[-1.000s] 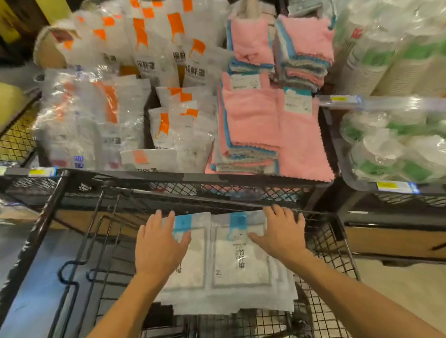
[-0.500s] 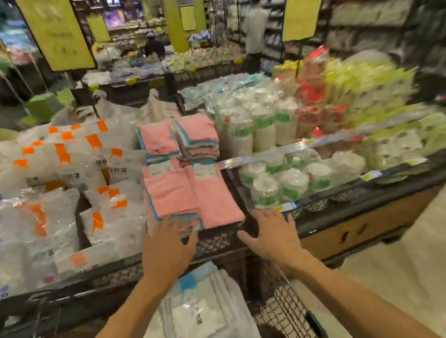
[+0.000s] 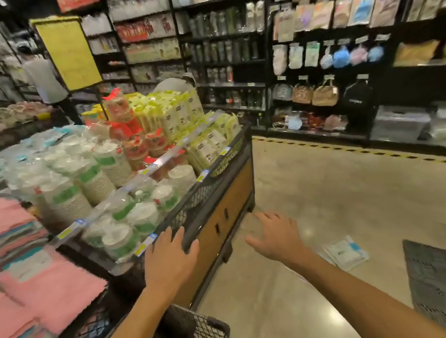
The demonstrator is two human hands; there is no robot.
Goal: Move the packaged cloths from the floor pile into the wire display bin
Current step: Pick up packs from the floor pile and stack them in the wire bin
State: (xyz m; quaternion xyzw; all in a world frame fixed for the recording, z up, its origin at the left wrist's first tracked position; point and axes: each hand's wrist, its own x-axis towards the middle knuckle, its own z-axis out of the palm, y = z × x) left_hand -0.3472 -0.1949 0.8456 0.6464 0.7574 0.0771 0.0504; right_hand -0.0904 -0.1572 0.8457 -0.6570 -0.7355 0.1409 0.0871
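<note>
Reaching out with both hands, holding nothing. Left hand (image 3: 170, 255) spreading flat, fingers straight, in front of the black mesh edge of the display stand (image 3: 213, 193); touching it or not, cannot tell. Right hand (image 3: 275, 235) hanging loose over the floor (image 3: 351, 185), fingers spread, likely heading for more. Lying on the floor just right of that hand and lower: packaged cloths (image 3: 343, 255). Showing below the left arm: wire display bin (image 3: 208, 332), probably kept close for short trips.

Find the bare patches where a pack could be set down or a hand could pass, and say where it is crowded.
Free: the floor between the display stand and the far shelves, and between the cloth packs and the mat. Crowded: the stand top, full of cup stacks, and the pink cloths at left.
</note>
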